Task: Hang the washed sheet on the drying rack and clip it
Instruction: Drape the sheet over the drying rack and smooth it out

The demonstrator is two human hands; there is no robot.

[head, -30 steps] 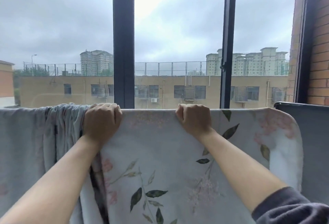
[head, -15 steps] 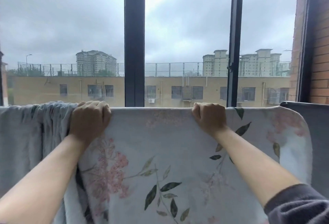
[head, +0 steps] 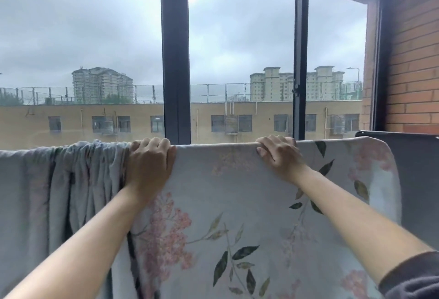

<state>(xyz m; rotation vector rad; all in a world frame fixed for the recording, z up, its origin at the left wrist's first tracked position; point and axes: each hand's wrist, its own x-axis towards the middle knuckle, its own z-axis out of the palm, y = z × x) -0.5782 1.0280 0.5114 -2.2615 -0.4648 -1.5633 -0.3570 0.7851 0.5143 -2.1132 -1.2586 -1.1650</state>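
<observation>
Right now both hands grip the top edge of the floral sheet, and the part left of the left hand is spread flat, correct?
Not quite. In the head view both the left hand and the right hand do grip the top edge of the floral sheet, but the part left of the left hand is bunched into folds, not spread flat.

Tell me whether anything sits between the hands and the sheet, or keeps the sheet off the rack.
Nothing visible does. The left hand and right hand both grip the sheet directly at its top fold, which already lies draped over the rack's top bar. Left of the left hand the fabric is bunched. No clips are visible.
</observation>
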